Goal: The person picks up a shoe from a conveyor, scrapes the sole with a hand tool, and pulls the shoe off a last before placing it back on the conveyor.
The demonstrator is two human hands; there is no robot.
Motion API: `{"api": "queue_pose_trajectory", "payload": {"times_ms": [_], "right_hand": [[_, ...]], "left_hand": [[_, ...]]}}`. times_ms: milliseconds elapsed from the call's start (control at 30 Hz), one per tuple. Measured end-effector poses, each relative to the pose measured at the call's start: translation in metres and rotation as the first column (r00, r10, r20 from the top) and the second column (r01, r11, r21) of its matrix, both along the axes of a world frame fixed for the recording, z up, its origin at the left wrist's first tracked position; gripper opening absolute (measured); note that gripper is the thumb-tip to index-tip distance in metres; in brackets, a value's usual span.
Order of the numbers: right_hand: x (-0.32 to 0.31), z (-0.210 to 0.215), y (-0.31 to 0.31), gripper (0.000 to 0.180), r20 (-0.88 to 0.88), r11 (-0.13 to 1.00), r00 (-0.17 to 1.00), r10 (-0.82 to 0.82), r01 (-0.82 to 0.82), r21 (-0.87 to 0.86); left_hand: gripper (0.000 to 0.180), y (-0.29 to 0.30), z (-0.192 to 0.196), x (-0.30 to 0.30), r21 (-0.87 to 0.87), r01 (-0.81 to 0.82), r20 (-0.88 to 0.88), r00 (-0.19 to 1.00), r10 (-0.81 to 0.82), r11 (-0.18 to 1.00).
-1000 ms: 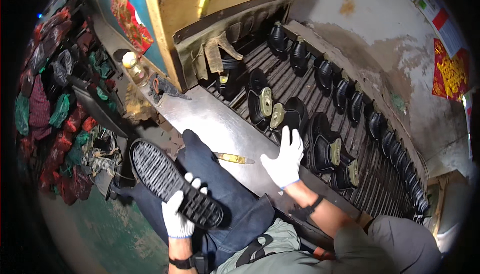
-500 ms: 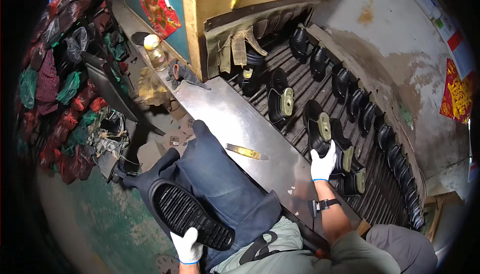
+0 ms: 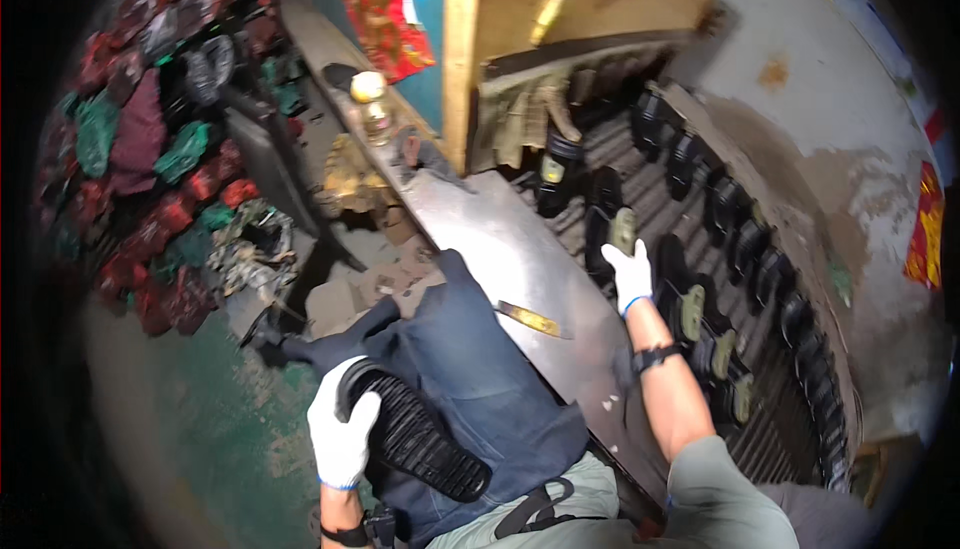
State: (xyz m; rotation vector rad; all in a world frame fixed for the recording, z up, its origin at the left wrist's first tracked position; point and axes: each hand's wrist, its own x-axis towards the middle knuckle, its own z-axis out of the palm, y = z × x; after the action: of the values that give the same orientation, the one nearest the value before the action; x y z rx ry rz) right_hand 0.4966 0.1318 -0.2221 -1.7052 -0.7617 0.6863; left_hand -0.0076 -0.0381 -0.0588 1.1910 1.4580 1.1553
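A black shoe sole (image 3: 425,439) with deep ridges lies tilted face up over my lap. My left hand (image 3: 335,434), in a white glove, grips it by one end, thumb along the edge; whether a whole shoe is beneath stays hidden. On the rack of dark bars at right, my gloved right hand (image 3: 630,274) reaches to a black shoe (image 3: 601,194) with a pale green last (image 3: 622,231) in it. Its thumb and fingers are spread at the last's near end; blur hides whether they touch. Beside it stand more black shoes (image 3: 690,309) on lasts.
A metal bench top (image 3: 500,239) holds a yellow-handled knife (image 3: 530,319). Dark blue cloth (image 3: 450,339) covers my lap. A glass jar (image 3: 375,121) stands on the far ledge. Bagged bundles (image 3: 185,154) pile up at left. Several black shoes (image 3: 750,249) line the rack's wall side.
My right hand has left one shoe and moved farther along the rack to another. My left hand has shifted up the edge of the sole. The whole view has swung left.
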Motion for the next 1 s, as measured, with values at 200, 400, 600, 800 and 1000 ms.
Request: {"api": "queue_pose_trajectory", "payload": {"times_ms": [200,400,600,800,1000], "right_hand": [[0.092,-0.023,0.036,0.041,-0.527,0.959,0.822,0.216,-0.281,-0.044],[0.027,0.057,-0.032,0.062,-0.920,0.983,0.349,0.180,-0.104,0.152],[-0.087,0.129,-0.130,0.128,-0.726,0.711,0.092,0.681,-0.320,0.627],[-0.130,0.100,-0.180,0.107,-0.914,0.904,0.164,0.372,-0.287,0.317],[-0.182,0.183,-0.208,0.134,-0.260,0.507,0.435,0.862,-0.739,0.444]], "left_hand": [[0.087,0.019,-0.016,0.009,-0.093,0.222,0.839,0.543,-0.044,0.971],[0.076,0.022,-0.031,-0.007,-0.035,0.340,0.788,0.588,-0.184,0.940],[0.059,0.029,-0.006,0.012,-0.083,0.309,0.695,0.699,-0.167,0.947],[0.052,0.046,0.014,0.023,0.042,0.351,0.581,0.753,-0.309,0.935],[0.073,0.071,0.060,0.010,0.432,0.383,0.506,0.646,-0.571,0.817]]}}
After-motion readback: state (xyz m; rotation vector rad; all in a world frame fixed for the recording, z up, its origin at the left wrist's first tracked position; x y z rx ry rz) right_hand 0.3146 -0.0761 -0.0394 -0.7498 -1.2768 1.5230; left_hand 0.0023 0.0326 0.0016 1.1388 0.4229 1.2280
